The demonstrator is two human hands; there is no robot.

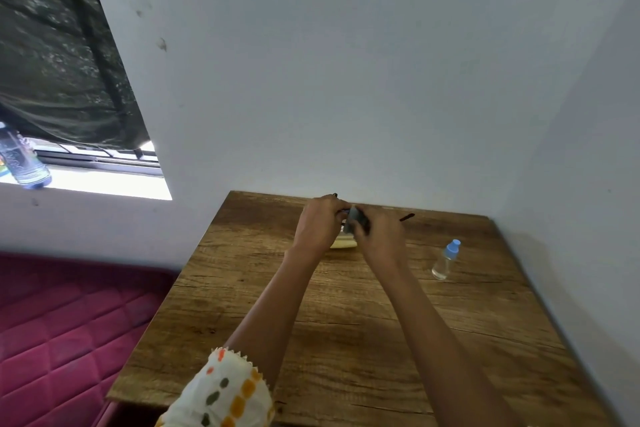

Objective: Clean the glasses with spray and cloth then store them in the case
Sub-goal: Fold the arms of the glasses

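Observation:
Both my hands are raised together over the far part of the wooden table (346, 322). My left hand (320, 224) grips the glasses, of which a dark temple arm (407, 217) sticks out to the right. My right hand (379, 236) pinches a grey cloth (355, 217) against the glasses between the two hands. The lenses are hidden by my fingers and the cloth. A yellowish case (344, 244) lies on the table just under my hands, mostly hidden. The small clear spray bottle (446, 259) with a blue cap stands to the right, apart from my hands.
The table stands in a corner, with white walls at its back and right. A maroon quilted mattress (62, 333) lies to the left, below table level. On the window sill at far left stands a blue bottle (24, 163).

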